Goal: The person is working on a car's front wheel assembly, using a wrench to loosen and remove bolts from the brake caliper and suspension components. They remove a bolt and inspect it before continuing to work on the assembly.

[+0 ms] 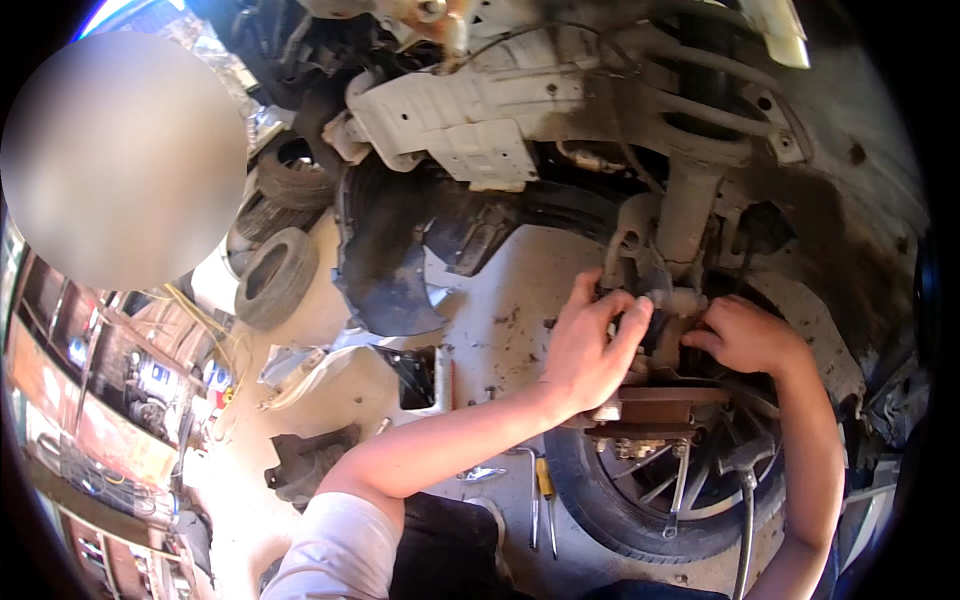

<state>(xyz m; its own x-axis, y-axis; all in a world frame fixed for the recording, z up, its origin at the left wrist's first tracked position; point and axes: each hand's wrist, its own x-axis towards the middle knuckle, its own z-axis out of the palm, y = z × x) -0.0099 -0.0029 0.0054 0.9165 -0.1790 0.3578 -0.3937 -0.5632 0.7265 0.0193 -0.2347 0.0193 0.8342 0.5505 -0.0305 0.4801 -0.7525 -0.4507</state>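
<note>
A strut (688, 205) with a coil spring (705, 82) hangs above my hands and meets the wheel hub assembly at its lower end. My left hand (590, 350) is at the left side of the strut's lower mount (680, 300), its fingers bent around a part they hide. On the other side of the mount is my right hand (745, 338), fingers curled inward against the joint. What either hand grips is too small or covered. Just below sit a rusty brake disc (670, 408) and wheel studs (640, 447).
A wheel with tyre (590, 500) lies flat under the hub, with a ratcheting wrench (745, 470) and a combination wrench (680, 490) on it. A yellow-handled screwdriver (546, 490) is on the floor. Black plastic liner (385, 270) and stacked tyres (277, 278) lie left. A person stands upper left.
</note>
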